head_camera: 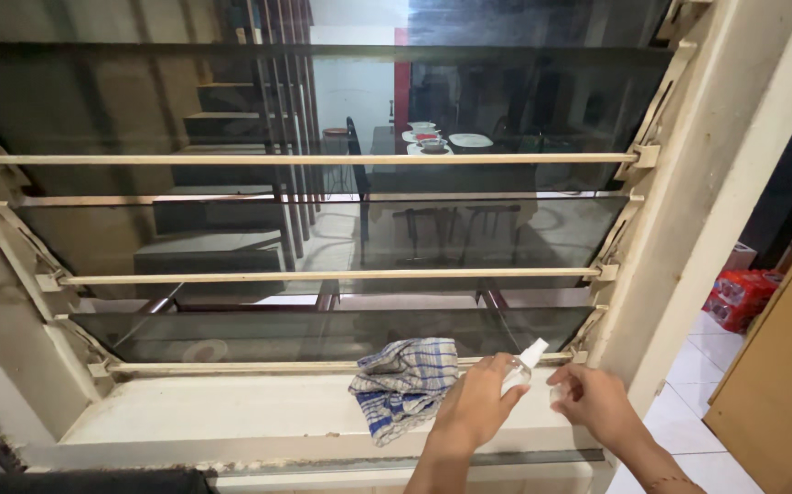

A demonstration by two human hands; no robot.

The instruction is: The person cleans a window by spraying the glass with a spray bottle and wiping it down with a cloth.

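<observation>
My left hand point(476, 402) grips a small clear spray bottle point(521, 363) with a white nozzle, held just above the white window sill point(231, 412). My right hand point(593, 398) is close beside it at the bottle's right, fingers pinched on a small clear cap. A blue-and-white checked cloth point(402, 384) lies crumpled on the sill, touching my left hand's side. Above stand the tilted dark glass louvre panes point(323, 229) of the window.
Cream metal bars point(323, 274) cross the window in front of the panes. Through the glass are stairs point(222, 201) and a table with dishes point(437, 142). At right are a white wall post, a wooden cabinet point(780, 366) and red packs point(739, 297) on a tiled floor.
</observation>
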